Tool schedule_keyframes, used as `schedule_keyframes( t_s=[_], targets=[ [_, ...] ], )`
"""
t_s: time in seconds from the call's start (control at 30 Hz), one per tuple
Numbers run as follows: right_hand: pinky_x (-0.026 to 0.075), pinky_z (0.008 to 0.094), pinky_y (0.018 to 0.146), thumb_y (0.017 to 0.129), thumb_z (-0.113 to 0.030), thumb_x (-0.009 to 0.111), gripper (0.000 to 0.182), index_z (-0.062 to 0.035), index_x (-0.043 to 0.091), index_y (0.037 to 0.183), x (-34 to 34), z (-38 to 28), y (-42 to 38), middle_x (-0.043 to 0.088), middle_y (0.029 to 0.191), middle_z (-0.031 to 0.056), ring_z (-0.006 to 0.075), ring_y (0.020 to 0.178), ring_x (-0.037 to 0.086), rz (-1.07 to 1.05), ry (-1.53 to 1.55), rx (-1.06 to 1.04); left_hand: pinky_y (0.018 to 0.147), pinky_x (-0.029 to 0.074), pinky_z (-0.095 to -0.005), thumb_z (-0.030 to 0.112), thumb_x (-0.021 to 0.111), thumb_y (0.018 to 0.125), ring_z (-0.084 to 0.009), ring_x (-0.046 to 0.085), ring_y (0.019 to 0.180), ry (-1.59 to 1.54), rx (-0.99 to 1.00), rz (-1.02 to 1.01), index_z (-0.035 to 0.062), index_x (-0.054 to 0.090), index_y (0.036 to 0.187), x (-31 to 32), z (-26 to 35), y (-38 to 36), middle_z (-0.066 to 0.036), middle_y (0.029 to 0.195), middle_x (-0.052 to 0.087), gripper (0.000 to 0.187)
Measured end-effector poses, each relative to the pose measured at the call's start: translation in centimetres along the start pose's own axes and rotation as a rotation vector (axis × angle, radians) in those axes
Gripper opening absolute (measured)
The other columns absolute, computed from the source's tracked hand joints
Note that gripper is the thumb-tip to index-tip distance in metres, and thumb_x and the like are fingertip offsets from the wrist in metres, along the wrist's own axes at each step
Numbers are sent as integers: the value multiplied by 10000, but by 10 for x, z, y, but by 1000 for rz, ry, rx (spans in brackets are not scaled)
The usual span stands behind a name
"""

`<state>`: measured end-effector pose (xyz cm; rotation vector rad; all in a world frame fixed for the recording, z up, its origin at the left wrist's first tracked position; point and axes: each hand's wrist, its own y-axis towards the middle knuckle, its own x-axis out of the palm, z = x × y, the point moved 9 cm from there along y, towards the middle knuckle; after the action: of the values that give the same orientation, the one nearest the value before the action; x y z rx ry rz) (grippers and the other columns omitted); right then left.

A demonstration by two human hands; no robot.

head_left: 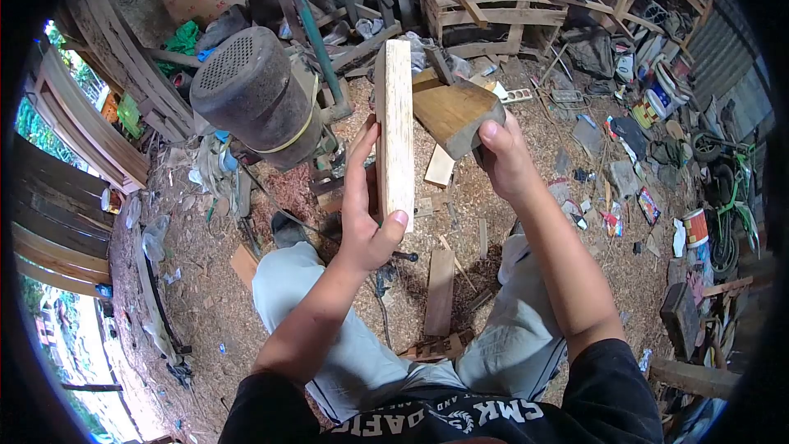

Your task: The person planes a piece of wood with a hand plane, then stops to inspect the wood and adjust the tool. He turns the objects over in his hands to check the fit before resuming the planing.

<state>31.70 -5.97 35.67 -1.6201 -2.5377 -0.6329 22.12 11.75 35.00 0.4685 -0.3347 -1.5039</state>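
Note:
A long pale wooden block (398, 131) stands nearly upright in front of me. My left hand (368, 218) holds it from the left, thumb across its lower front face and fingers along its left side. To its right, my right hand (505, 152) grips a brown wooden piece with a dark edge (460, 111), the thumb on its near corner and the other fingers mostly hidden behind it. The upper left part of the brown piece is close to the pale block; whether they touch I cannot tell.
A large grey motor (259, 99) stands at the left by a green metal post (316, 25). Wood offcuts, including a flat board (440, 292), lie on the shaving-covered floor. A wooden frame (493, 16) is at the back; a green bicycle (727, 214) is at the right.

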Motion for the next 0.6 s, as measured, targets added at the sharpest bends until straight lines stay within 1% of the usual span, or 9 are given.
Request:
schedule_keyframes(
  t_s=[0.07,0.27,0.4,0.5,0.53,0.6],
  targets=[
    [366,386,1152,852,-525,735,965,61,384,1534,0,0,-1,554,1427,193,261,1337,526,-5,9,-1,1230,230,-462,382,638,824,-345,283,1518,11,57,4,-48,256,1575,1,4,2,-249,1610,278,946],
    [380,377,1145,868,-500,724,944,68,369,1533,1,-1,-1,565,1406,188,251,1321,537,-21,49,0,1235,219,-464,365,634,816,-352,282,1520,-38,3,11,-49,263,1571,3,4,3,-249,1610,281,938],
    [410,367,1110,893,-481,702,850,68,427,1480,-2,4,-1,583,1378,173,231,1266,571,0,80,23,1235,224,-460,368,637,817,-348,284,1520,31,8,8,-47,262,1572,0,-2,2,-243,1616,272,940],
    [426,360,1086,910,-493,677,799,61,462,1444,-1,4,-2,597,1359,161,219,1231,588,14,102,36,1230,238,-452,346,638,822,-339,290,1518,6,-7,8,-45,249,1577,1,-5,2,-239,1615,278,935],
    [432,355,1076,919,-505,662,779,54,477,1429,-1,4,-2,605,1351,156,213,1218,594,22,110,47,1227,246,-448,331,635,826,-334,291,1518,-49,-19,13,-43,237,1582,3,-4,2,-238,1613,285,932],
    [424,365,1084,925,-528,638,779,44,482,1430,-3,7,0,610,1351,156,217,1229,588,9,115,71,1224,254,-443,315,632,829,-328,292,1518,-104,-31,17,-41,224,1586,3,-4,3,-236,1611,291,931]
  ],
)
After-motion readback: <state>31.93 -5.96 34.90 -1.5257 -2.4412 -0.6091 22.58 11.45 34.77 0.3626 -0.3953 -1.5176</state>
